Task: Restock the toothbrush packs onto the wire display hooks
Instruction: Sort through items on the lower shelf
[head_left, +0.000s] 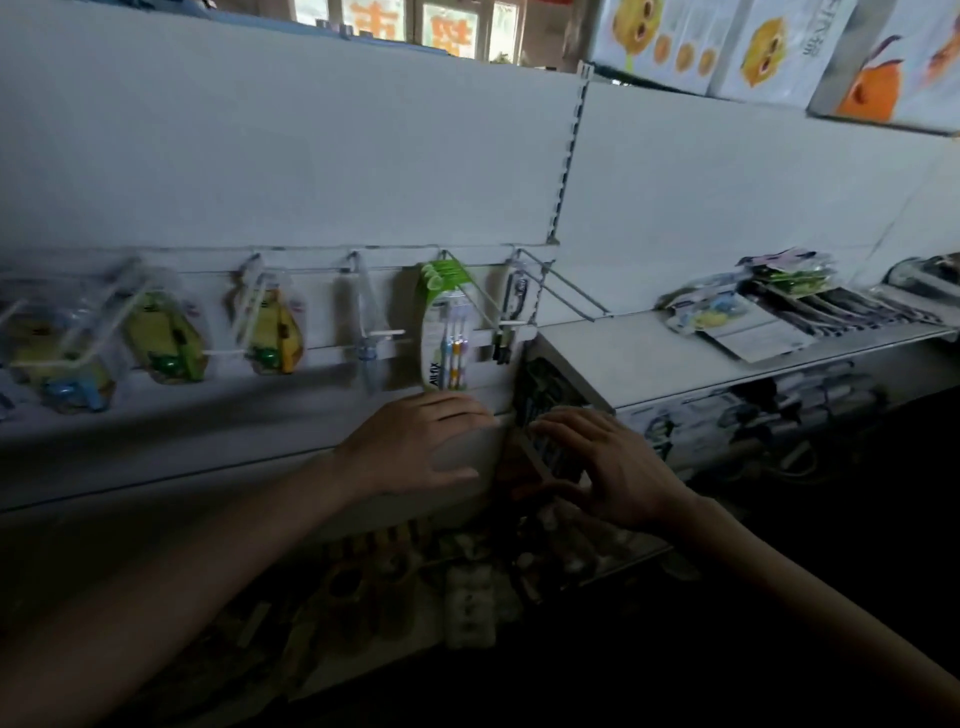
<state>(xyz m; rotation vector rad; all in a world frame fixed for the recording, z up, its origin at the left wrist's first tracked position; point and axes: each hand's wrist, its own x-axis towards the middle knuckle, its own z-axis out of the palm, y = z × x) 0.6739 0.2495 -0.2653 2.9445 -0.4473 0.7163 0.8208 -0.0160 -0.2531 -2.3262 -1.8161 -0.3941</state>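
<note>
A green-topped toothbrush pack (442, 325) hangs on a wire hook (470, 291) on the rail. Right of it a dark toothbrush pack (515, 304) hangs beside a long bare wire hook (569, 291). My left hand (415, 441) rests just below the green pack with straight fingers on the shelf front, holding nothing. My right hand (602, 467) reaches into a dark gap under the right shelf. Its fingers lie over a stack of dark toothbrush packs (545, 447) and its thumb sits under it. The stack is mostly in shadow.
Yellow-green blister packs (166, 338) hang on several hooks to the left. More toothbrush packs (779, 304) lie loose on the white shelf (623, 358) at the right. Small boxed goods (467, 597) fill the dark shelf below my hands. Printed boxes (779, 47) stand on top.
</note>
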